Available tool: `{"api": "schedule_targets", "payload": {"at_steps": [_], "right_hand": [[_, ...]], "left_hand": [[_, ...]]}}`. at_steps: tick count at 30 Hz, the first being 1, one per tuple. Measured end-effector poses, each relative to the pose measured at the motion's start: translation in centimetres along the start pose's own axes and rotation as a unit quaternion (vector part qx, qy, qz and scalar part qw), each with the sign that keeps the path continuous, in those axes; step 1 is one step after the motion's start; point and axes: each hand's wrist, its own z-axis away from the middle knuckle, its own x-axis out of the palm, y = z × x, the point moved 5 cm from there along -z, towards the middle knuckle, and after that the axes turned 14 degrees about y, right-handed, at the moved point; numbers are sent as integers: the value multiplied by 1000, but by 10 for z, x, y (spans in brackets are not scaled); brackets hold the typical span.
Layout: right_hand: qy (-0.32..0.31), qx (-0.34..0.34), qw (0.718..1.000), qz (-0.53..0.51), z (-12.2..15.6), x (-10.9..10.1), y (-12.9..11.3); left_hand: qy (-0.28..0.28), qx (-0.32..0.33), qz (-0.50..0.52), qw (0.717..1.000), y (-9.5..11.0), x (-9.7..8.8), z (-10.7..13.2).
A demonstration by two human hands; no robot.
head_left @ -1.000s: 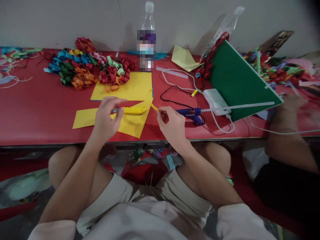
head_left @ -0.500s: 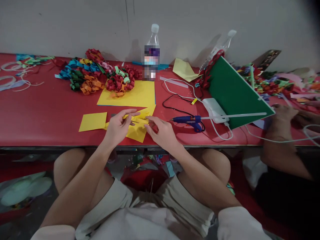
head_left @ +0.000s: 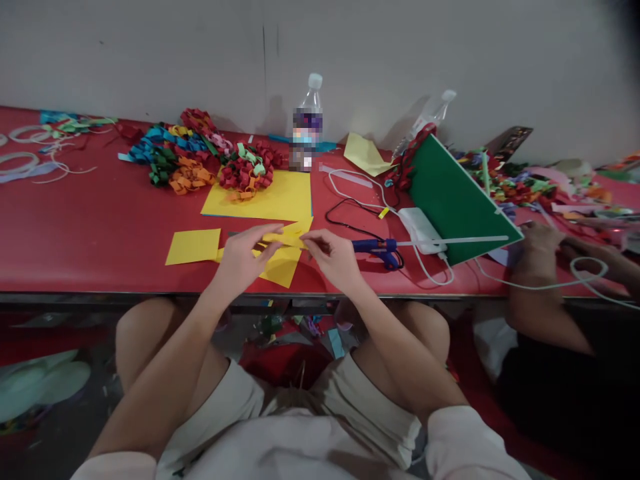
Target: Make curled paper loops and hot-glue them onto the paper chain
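Observation:
Between my two hands stretches a narrow yellow paper strip (head_left: 284,239), pinched at both ends. My left hand (head_left: 245,257) has its thumb and fingers closed on the left end. My right hand (head_left: 331,257) grips the right end with its fingertips. Beneath the strip lies a larger sheet of yellow paper (head_left: 286,268), partly covered by the hands. A yellow square of paper (head_left: 194,247) rests to the left. Just right of my right hand is a blue glue gun (head_left: 375,247) with a long pale glue stick in its back; its nozzle is hidden behind the hand.
Colourful paper chains (head_left: 185,157) are heaped at the back left, partly on yellow sheets (head_left: 280,200). A plastic bottle (head_left: 307,133) stands by the wall. A green board (head_left: 450,200) leans beside a white power strip (head_left: 423,230) with cables. A co-worker's hands (head_left: 543,237) are at the right.
My fingers have closed on the strip, which is now drawn out straighter between my hands. The whole view has shifted slightly.

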Motion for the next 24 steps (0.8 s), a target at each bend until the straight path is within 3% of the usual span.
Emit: {"api": "schedule_targets", "payload": {"at_steps": [2, 4, 9, 12, 19, 24], "right_hand": [[-35, -18, 999, 26, 1, -1, -2], [-53, -31, 997, 48, 5, -5, -3], [-53, 11, 998, 17, 12, -14, 4], [-43, 35, 998, 0, 12, -20, 7], [-41, 10, 999, 7, 13, -25, 4], [-34, 73, 996, -49, 17, -23, 10]], "left_hand": [[-5, 84, -53, 995, 9, 2, 4], [-25, 114, -58, 991, 14, 6, 9], [-76, 124, -41, 989, 20, 15, 17], [-72, 135, -65, 986, 20, 16, 18], [-62, 117, -66, 989, 20, 18, 21], [-88, 170, -149, 970, 15, 21, 28]]}}
